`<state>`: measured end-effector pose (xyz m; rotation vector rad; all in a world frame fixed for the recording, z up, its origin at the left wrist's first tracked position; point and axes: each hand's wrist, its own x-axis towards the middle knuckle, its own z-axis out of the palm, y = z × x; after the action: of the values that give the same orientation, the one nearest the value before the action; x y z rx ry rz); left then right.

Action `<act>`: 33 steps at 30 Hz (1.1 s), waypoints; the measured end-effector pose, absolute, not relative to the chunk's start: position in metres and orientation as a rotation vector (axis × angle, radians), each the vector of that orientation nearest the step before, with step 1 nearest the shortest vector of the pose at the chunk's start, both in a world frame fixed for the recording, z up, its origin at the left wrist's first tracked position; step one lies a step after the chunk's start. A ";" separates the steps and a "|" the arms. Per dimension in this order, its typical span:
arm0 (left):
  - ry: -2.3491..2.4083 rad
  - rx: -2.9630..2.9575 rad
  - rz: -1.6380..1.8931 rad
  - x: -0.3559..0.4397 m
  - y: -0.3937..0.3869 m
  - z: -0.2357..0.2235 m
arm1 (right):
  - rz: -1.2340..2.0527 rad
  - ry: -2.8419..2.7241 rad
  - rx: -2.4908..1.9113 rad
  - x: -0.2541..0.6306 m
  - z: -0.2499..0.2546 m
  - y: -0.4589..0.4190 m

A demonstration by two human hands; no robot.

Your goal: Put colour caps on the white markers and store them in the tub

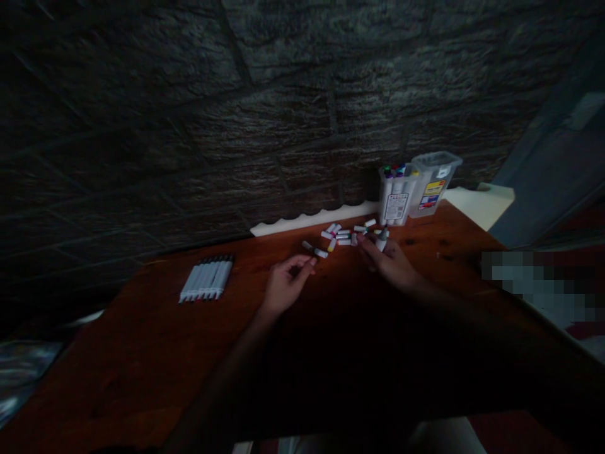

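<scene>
My right hand (391,263) is closed around a marker (380,242), its grey tip end pointing up past the fingers. Most of the marker's body is hidden in the hand. Loose white marker caps (344,241) with coloured ends lie scattered just left of and beyond that hand. My left hand (287,284) has its thumb and index finger brought together in a pinch; anything between them is too dark to make out. Just past those fingertips lies one white cap (321,253). Farther left, several uncapped markers (207,280) lie side by side in a row on the wooden table (155,353).
A clear plastic case (395,208) holding upright markers stands at the back right against a second clear container (428,189) with a yellow label. A pale wavy-edged strip (312,219) runs along the stone-block wall (283,126). A blurred pale object (543,287) is at the right.
</scene>
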<state>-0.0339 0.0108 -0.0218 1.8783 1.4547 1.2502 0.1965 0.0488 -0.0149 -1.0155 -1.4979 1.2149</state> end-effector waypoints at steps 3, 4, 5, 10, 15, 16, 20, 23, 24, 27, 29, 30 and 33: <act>1.454 1.910 1.236 -0.035 0.011 -0.023 | 1.197 -1.439 -1.053 0.197 -0.014 0.050; 1.458 1.921 1.225 -0.035 0.011 -0.024 | 1.209 -1.420 -1.074 0.197 -0.014 0.051; 1.464 1.930 1.213 -0.035 0.011 -0.024 | 1.219 -1.404 -1.096 0.196 -0.015 0.052; 1.454 1.932 1.176 -0.033 0.010 -0.024 | 1.186 -1.383 -1.150 0.196 -0.024 0.057; 1.488 1.955 1.099 -0.034 0.011 -0.026 | 1.115 -1.397 -1.157 0.199 -0.038 0.060; 1.503 1.960 1.081 -0.034 0.011 -0.026 | 1.100 -1.394 -1.168 0.199 -0.040 0.060; 1.533 1.985 1.071 -0.037 0.012 -0.027 | 1.074 -1.391 -1.166 0.196 -0.040 0.059; 1.547 2.010 1.082 -0.039 0.013 -0.027 | 1.065 -1.402 -1.186 0.195 -0.035 0.060; 1.559 2.024 1.079 -0.040 0.013 -0.026 | 1.061 -1.438 -1.185 0.195 -0.032 0.060; 1.575 2.139 1.077 -0.040 0.015 -0.025 | 0.989 -1.617 -1.106 0.198 -0.025 0.060; 1.564 2.286 1.081 -0.038 0.017 -0.025 | 0.917 -1.655 -1.054 0.201 -0.019 0.060; 1.564 2.363 1.071 -0.037 0.019 -0.025 | 0.897 -1.646 -1.045 0.203 -0.017 0.060; 1.610 2.513 0.957 -0.034 0.023 -0.026 | 0.867 -1.626 -1.067 0.208 -0.013 0.061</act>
<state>-0.0337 0.0230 -0.0260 2.5129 1.6100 0.9575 0.2084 0.0611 -0.0134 -1.0670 -1.6257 0.8672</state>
